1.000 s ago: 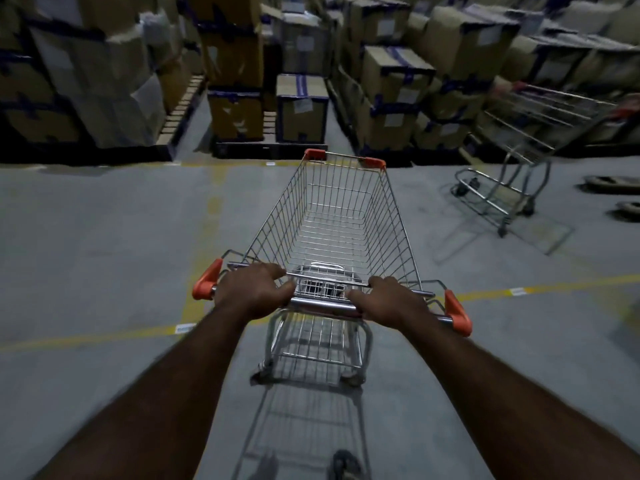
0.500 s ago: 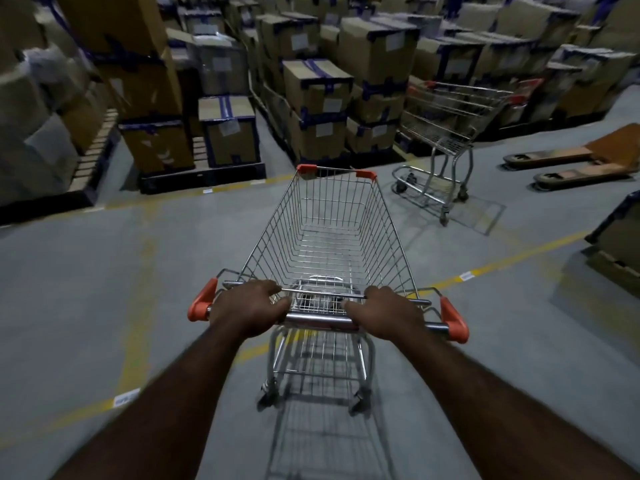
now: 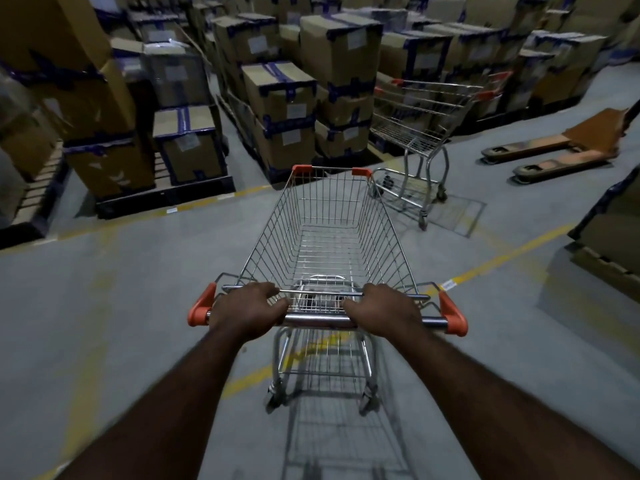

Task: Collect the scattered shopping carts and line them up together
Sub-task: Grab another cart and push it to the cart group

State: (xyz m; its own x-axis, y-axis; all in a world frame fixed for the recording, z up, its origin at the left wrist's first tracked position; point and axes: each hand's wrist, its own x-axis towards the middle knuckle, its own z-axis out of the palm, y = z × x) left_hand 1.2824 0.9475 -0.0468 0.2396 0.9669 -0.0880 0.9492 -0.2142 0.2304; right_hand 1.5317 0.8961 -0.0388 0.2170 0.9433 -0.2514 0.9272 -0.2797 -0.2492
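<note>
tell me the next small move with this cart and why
Probably steer the held cart slightly right. Both the left hand and right hand grip its handle bar, and the second cart stands ahead and to the right by the boxes, apart from it. The floor between them looks open; the pallet jack lies farther right.

Shiny wire-metal cart (image 3: 325, 237), orange plastic handle caps (image 3: 201, 306), matt cardboard boxes (image 3: 277, 95), smooth grey floor (image 3: 104, 306)
</note>
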